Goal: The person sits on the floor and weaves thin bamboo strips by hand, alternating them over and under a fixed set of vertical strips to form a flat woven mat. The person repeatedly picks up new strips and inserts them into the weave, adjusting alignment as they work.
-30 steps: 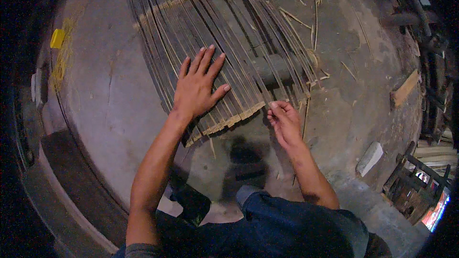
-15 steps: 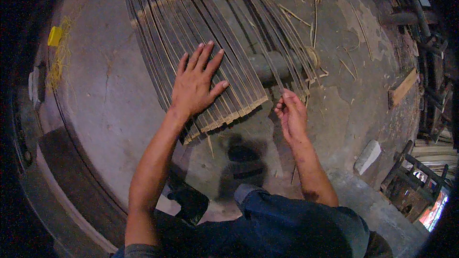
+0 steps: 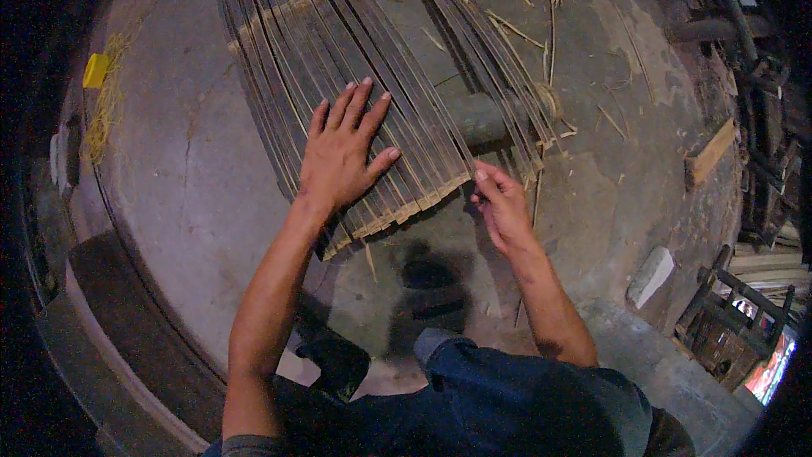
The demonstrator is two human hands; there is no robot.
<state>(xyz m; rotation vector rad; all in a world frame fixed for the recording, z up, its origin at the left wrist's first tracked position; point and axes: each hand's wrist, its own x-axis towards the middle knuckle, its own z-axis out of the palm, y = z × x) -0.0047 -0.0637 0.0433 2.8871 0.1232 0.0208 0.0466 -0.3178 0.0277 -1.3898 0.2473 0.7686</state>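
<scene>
Strips [image 3: 414,137] fanned side by side over the concrete floor [image 3: 194,127], in front of the person (a second bunch [image 3: 499,76] sits apart, right, crossing a grey cylinder [image 3: 480,125]). Left hand [image 3: 340,152] flat on the strips, fingers spread, nothing gripped. Right hand [image 3: 505,207]: thumb and fingers pinched together on the near end of the rightmost strip [image 3: 464,145].

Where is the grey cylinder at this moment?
In the head view, right of centre, the grey cylinder lies just above the right hand in the picture, between the broad group of strips and the narrower group.
</scene>
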